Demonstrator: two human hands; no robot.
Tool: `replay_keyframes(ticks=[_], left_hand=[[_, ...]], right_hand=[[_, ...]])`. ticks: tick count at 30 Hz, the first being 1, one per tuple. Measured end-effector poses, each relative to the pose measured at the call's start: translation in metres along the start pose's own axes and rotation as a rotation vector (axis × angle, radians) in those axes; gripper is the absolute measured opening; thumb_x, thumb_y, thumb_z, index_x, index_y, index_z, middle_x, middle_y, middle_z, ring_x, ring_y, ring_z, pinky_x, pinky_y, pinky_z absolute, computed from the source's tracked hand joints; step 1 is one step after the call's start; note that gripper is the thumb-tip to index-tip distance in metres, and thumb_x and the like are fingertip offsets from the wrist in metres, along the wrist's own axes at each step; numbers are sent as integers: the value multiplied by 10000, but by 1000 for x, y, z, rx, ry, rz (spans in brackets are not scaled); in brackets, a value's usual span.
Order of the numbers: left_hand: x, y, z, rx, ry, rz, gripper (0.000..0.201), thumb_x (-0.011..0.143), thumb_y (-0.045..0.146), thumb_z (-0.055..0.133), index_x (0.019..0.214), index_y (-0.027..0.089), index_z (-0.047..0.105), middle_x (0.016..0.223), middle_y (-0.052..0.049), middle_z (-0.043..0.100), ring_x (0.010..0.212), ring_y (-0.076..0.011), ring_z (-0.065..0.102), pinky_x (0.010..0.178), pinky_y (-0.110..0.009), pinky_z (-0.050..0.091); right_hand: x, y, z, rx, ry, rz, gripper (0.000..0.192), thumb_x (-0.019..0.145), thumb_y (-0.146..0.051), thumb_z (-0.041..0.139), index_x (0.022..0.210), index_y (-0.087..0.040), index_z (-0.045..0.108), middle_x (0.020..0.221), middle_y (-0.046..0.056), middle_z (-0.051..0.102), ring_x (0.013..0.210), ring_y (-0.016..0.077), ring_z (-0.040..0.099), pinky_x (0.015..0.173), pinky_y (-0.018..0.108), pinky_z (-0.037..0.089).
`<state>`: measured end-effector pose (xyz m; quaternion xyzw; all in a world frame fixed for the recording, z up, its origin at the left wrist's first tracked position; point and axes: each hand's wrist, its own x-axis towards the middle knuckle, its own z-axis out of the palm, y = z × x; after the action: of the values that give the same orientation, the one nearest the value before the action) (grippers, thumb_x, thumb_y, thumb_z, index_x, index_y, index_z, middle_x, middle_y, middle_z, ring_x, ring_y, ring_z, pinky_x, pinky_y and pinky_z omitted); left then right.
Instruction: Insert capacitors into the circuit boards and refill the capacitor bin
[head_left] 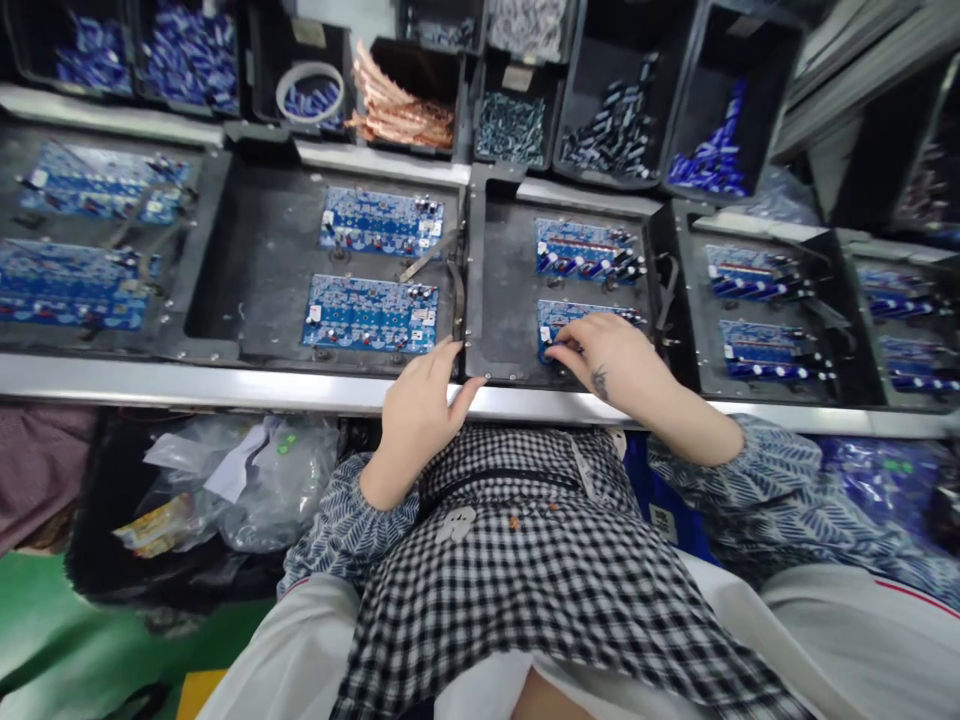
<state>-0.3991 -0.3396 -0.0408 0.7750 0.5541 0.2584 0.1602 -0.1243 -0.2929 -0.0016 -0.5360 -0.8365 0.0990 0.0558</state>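
Along the metal rail, head view: my right hand covers part of the lower circuit board in the black tray, thumb and fingertips drawn together at its left end; what they pinch, if anything, I cannot tell. My left hand lies at the rail, thumb spread.

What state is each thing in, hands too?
Right hand, bent over a circuit board, grip unclear
That circuit board, partly covered
Left hand, open, thumb apart
Board nearest the left hand, lying in a tray
Copper-coloured strips, heaped loosely
Pale ring, lying on blue parts
Plastic bags, crumpled
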Motion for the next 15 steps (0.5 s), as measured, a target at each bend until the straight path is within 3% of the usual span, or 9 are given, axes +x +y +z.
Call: replay_keyframes(ticks=[4, 7, 10, 12, 14, 15], left_hand=[[1, -2, -4, 17, 15, 17, 457, 1040, 449, 489, 1318, 114, 629, 1294, -177, 705, 1167, -298, 688, 996, -394, 553], [6, 0, -11, 61, -6, -2, 452, 1040, 440, 473, 1307, 114, 637, 1208, -192, 733, 1067, -324, 720, 909, -422, 576], [14, 1, -19, 161, -121, -75, 520, 1043, 486, 433, 1348, 109, 622, 1119, -197, 752, 970, -349, 741, 784, -430, 591], [20, -2, -22, 230, -224, -132, 610, 1032, 544, 412, 1378, 80, 604, 1090, -209, 753, 969, -369, 744, 763, -442, 600], [25, -9, -25, 249, -296, -124, 661, 1015, 574, 415, 1394, 61, 588, 1070, -216, 755, 971, -382, 749, 779, -461, 610], [28, -12, -26, 229, -317, -86, 653, 1010, 564, 423, 1403, 68, 582, 1050, -209, 759, 968, -386, 751, 788, -474, 614]], right_hand=[[3, -16, 6, -8, -7, 79, 187, 914, -376, 722, 868, -198, 689, 854, 99, 735, 901, 296, 685, 972, 497, 494], [-3, -26, 6, -11, 43, 108, 293, 892, -437, 758, 998, -168, 704, 1017, 143, 750, 1036, 324, 677, 1071, 540, 436], [-28, -14, 3, 73, 281, 67, 497, 930, -589, 655, 1242, -202, 648, 1243, 160, 701, 1178, 318, 631, 1034, 503, 483], [-61, 11, 0, 112, 486, 114, 484, 987, -583, 557, 1295, -214, 618, 1272, 158, 682, 1192, 290, 627, 1010, 470, 514], [-108, 49, -6, 111, 723, 343, 391, 991, -537, 546, 1203, -225, 649, 1161, 136, 706, 1082, 270, 664, 951, 453, 550], [-137, 72, -12, 110, 866, 537, 346, 962, -529, 575, 1121, -234, 663, 1064, 111, 714, 971, 256, 677, 887, 440, 570]])
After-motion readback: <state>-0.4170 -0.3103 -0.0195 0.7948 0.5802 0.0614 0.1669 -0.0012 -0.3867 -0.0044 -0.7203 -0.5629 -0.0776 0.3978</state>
